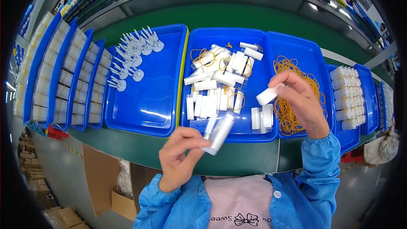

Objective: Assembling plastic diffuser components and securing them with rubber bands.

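Note:
My left hand (181,157) pinches a clear plastic piece with white cylinders (221,133) in it, slightly blurred, above the front edge of the middle blue tray (186,125). In my right hand (302,101), thumb and fingers grip a single short white cylinder (267,96), over the divide between the middle tray and the one to its right. Beneath it, a few white cylinders (262,118) stand in a clear holder. Many more white cylinders (212,76) lie heaped in the middle tray, some with yellow rubber bands among them. A tangled pile of rubber bands (292,118) lies in the right tray, partly behind my right hand.
A blue tray (146,116) at left holds clear plastic pieces (131,55) with round bases and upright prongs. Further left, tilted blue trays (63,80) are packed with white bundles. At right, another tray holds rows of white rolls (348,97). An opened cardboard box (99,180) sits below the green table.

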The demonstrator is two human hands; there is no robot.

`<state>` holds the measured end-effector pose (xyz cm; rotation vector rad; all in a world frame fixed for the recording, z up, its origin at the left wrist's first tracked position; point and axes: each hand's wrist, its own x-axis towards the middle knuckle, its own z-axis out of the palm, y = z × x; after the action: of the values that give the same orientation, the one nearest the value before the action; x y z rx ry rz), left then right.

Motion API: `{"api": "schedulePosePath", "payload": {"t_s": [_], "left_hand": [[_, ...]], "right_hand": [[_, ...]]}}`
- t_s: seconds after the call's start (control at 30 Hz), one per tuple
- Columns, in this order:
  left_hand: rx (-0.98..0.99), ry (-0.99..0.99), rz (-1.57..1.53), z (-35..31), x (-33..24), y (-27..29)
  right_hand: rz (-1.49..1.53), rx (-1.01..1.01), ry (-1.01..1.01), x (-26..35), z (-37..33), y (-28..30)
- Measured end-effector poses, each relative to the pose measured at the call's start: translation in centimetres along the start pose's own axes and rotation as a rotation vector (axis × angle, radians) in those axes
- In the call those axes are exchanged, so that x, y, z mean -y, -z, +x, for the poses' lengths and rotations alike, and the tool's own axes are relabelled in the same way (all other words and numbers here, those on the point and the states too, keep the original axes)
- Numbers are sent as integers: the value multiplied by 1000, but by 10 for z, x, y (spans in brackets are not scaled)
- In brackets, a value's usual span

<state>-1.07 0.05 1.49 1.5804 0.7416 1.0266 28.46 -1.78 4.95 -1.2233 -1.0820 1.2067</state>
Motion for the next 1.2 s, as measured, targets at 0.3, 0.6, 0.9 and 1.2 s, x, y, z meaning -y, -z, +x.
{"api": "schedulePosePath", "payload": {"t_s": [0.3, 0.6, 0.9, 1.2], "left_hand": [[196, -35, -4, 2, -8, -19], [360, -120, 116, 9, -15, -13], [41, -28, 193, -2, -9, -23], [-21, -41, 307, -5, 2, -14]], "right_hand": [[197, 219, -131, -8, -4, -24], [122, 360, -204, -2, -4, -15], [-47, 357, -41, -4, -21, -43], [-1215, -89, 385, -57, 38, -22]]}}
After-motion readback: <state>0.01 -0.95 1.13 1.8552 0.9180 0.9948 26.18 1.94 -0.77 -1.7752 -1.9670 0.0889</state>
